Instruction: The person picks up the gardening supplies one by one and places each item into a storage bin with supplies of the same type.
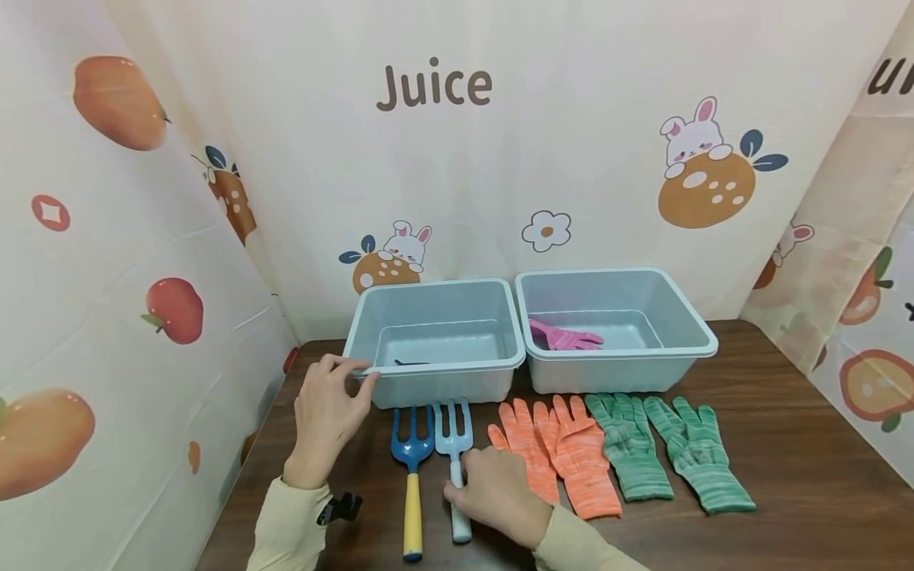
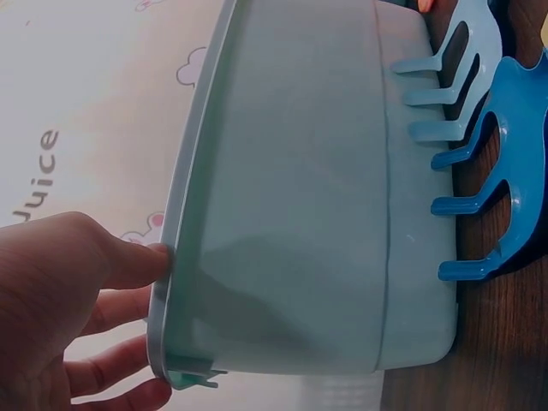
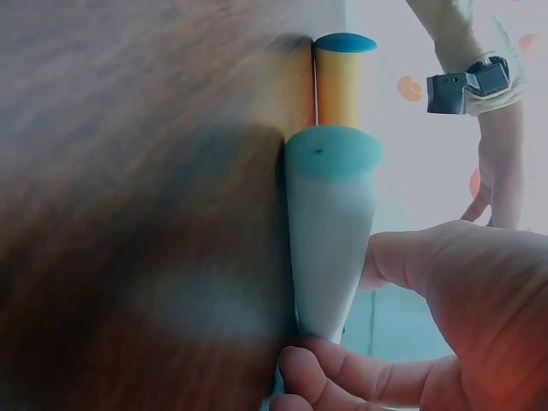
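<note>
My left hand (image 1: 330, 414) holds the near left corner of the left light-blue bin (image 1: 443, 386), thumb and fingers at its rim (image 2: 181, 205). My right hand (image 1: 500, 492) has thumb and fingers around the pale handle (image 3: 330, 240) of the light-blue fork (image 1: 453, 436), which lies on the table with its tines toward the bin. Left of it lies a blue fork (image 1: 412, 450) with a yellow handle. A dark thin item (image 1: 412, 362) shows inside the left bin, mostly hidden by the front wall.
Beside the left bin stands a second bin (image 1: 614, 369) with a pink glove or tool (image 1: 566, 336) inside. Two orange gloves (image 1: 581, 464) and two green gloves (image 1: 700, 456) lie on the wooden table (image 1: 807, 476) to the right. A printed curtain (image 1: 571, 143) hangs behind.
</note>
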`<control>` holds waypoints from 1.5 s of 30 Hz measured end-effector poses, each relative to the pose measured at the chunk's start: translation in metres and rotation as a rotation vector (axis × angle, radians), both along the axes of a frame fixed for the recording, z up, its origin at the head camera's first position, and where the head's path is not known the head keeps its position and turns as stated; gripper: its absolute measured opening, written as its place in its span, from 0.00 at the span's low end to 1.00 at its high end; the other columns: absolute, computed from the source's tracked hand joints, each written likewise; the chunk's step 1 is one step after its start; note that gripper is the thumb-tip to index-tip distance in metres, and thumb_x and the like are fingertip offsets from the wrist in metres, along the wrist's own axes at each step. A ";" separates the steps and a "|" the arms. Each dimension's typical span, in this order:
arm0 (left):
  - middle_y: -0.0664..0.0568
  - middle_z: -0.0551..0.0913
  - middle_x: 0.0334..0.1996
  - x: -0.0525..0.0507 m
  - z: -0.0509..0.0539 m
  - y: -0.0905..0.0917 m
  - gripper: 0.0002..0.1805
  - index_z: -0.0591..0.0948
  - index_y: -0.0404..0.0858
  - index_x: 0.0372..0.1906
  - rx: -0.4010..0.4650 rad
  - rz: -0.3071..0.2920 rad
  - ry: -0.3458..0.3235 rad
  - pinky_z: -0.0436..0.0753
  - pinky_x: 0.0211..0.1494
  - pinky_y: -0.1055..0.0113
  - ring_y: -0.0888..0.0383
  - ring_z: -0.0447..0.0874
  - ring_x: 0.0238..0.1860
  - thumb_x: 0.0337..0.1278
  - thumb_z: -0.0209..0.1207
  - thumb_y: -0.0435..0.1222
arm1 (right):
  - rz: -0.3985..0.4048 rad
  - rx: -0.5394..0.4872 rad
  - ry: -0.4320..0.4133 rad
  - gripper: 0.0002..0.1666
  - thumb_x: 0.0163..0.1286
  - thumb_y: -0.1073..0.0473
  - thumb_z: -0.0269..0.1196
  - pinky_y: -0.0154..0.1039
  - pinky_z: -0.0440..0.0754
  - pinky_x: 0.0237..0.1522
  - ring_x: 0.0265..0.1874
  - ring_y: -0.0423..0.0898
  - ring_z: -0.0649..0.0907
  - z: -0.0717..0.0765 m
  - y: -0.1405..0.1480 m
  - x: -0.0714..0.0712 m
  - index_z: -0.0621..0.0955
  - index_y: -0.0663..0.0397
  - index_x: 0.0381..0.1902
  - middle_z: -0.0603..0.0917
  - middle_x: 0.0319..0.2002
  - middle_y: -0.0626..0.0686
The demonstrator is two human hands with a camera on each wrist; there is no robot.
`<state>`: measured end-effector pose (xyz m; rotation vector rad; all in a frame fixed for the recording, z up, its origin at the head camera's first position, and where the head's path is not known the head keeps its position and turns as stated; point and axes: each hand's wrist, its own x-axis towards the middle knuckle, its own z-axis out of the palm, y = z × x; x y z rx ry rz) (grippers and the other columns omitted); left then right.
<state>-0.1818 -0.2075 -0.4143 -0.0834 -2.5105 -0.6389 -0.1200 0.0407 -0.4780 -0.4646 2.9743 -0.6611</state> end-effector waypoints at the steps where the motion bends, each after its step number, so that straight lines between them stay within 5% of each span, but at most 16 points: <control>1: 0.42 0.86 0.47 0.000 0.000 0.000 0.15 0.93 0.41 0.47 0.000 0.000 0.001 0.84 0.36 0.45 0.43 0.82 0.46 0.63 0.73 0.46 | -0.004 0.000 -0.006 0.30 0.64 0.40 0.71 0.37 0.60 0.12 0.10 0.40 0.65 0.000 0.000 0.000 0.68 0.39 0.12 0.61 0.11 0.41; 16: 0.43 0.85 0.47 0.000 0.002 -0.001 0.14 0.93 0.40 0.47 0.014 0.006 -0.004 0.84 0.37 0.45 0.43 0.81 0.46 0.63 0.73 0.45 | -0.056 -0.078 0.021 0.24 0.53 0.45 0.69 0.39 0.63 0.13 0.10 0.39 0.65 0.000 0.006 -0.001 0.67 0.37 0.09 0.58 0.09 0.37; 45: 0.43 0.85 0.46 -0.001 0.001 0.001 0.15 0.93 0.39 0.47 0.013 -0.003 -0.004 0.84 0.36 0.46 0.44 0.81 0.45 0.63 0.73 0.44 | -0.088 -0.134 0.033 0.06 0.60 0.48 0.69 0.38 0.66 0.13 0.13 0.37 0.70 0.010 0.045 -0.001 0.84 0.38 0.25 0.71 0.08 0.32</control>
